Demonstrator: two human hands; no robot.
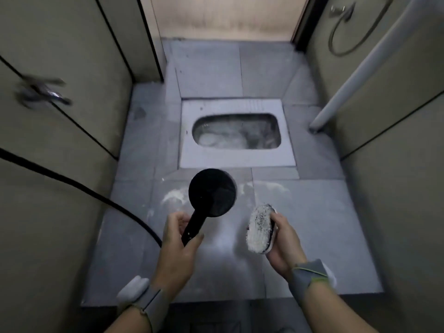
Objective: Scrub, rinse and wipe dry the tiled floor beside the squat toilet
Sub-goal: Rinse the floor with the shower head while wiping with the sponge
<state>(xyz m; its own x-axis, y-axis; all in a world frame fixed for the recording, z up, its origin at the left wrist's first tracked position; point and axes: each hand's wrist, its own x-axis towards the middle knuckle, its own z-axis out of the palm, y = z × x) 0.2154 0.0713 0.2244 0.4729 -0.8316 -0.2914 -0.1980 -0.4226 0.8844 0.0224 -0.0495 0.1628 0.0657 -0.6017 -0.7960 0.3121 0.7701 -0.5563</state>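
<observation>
Narrow walled tiled floor (312, 212) | left hand (176, 239) grips shower head (211, 193) | right hand (283, 246) clasps seemingly foamy brush (260, 229)

We see a wall fitting (43, 93) left of the squat toilet (236, 133) smeared by blur | both our forearms cut off by the bottom edge | toilet bowl contents unclear

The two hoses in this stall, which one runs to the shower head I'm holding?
The black hose on the left wall, reaching the left hand; the grey hose hangs looped, upper right.
</observation>
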